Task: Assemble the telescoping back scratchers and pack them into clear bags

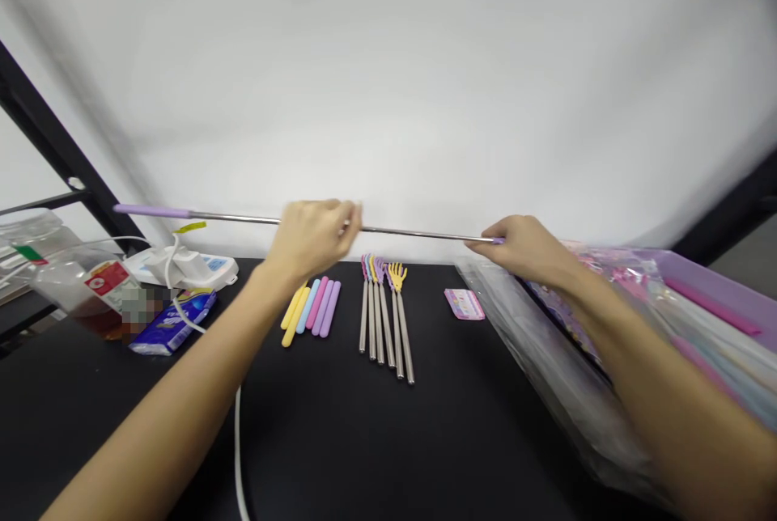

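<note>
Across the view stretches a long back scratcher with a thin metal rod (418, 233), drawn out and nearly level above the table. Its purple handle (154, 211) points to the far left. My left hand (316, 234), slightly blurred, is closed around the middle of the rod. At the other end my right hand (515, 246) pinches the purple head, mostly hidden by the fingers. Below lie several short metal back scratchers (385, 327) with pink, blue, purple and yellow claw heads. Left of them is a row of loose handles (311, 311) in yellow, blue, pink and purple.
A small pink card (464, 304) lies on the black table (340, 440). Clear plastic bags (546, 375) and a lilac bin (722, 282) stand at right. At left are a plastic jar (78, 286), a blue packet (176, 325), a power strip (218, 268) and a white cable (239, 456).
</note>
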